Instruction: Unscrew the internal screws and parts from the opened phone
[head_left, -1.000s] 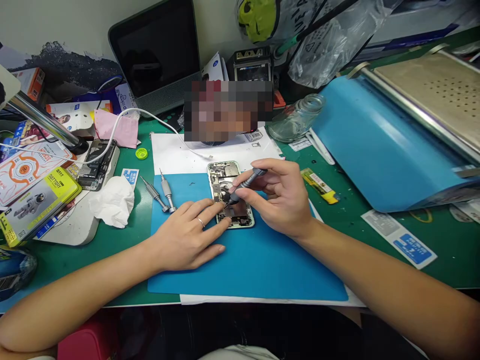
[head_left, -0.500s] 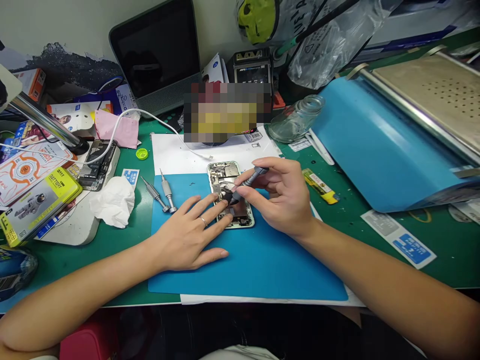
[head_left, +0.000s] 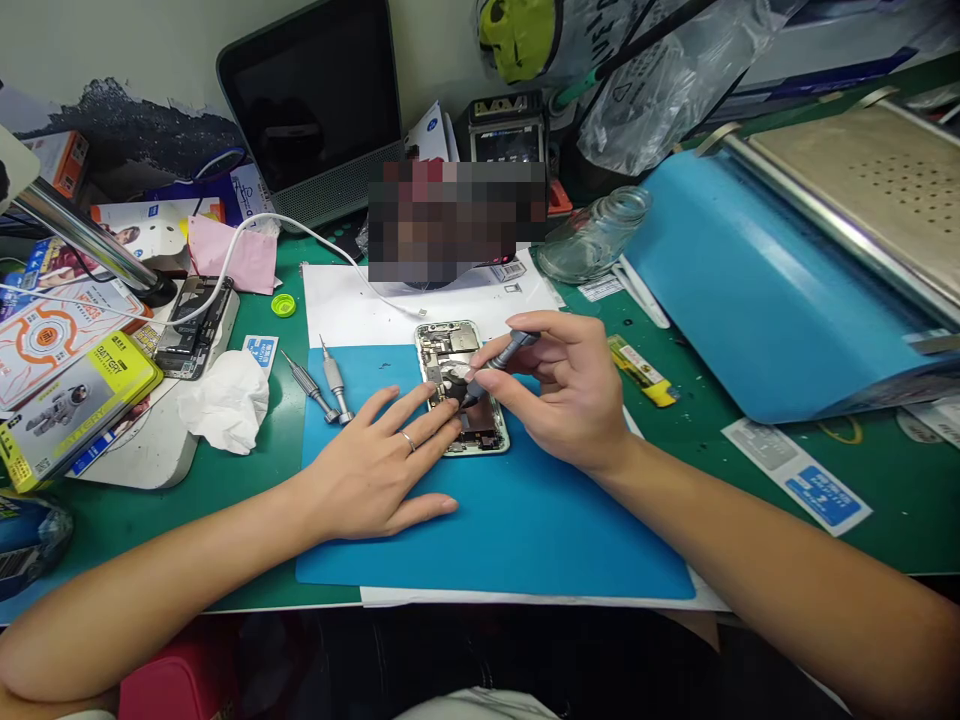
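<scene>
An opened phone [head_left: 450,342] lies on the blue mat [head_left: 525,545], its inner parts showing. My right hand [head_left: 566,395] pinches a grey screwdriver [head_left: 513,352], tilted with its lower end over the middle of the phone. Its tip is hidden. My left hand [head_left: 390,455] is spread flat, fingertips resting on the phone's left and lower part beside the screwdriver. A dark piece [head_left: 455,388] sits at the fingertips; I cannot make out what it is. Left of the phone, two more grey screwdrivers [head_left: 334,376] lie side by side on the mat.
A glass jar [head_left: 592,235] lies tilted behind the mat. To the right stand a blue sheet [head_left: 697,290] and a metal plate machine [head_left: 870,170]. Another opened phone [head_left: 191,325], a crumpled tissue [head_left: 225,400] and a yellow battery box [head_left: 82,410] are at left. A white cable [head_left: 300,228] crosses behind.
My hands stay in nearly the same place, with the screwdriver still over the phone. The view has shifted very slightly.
</scene>
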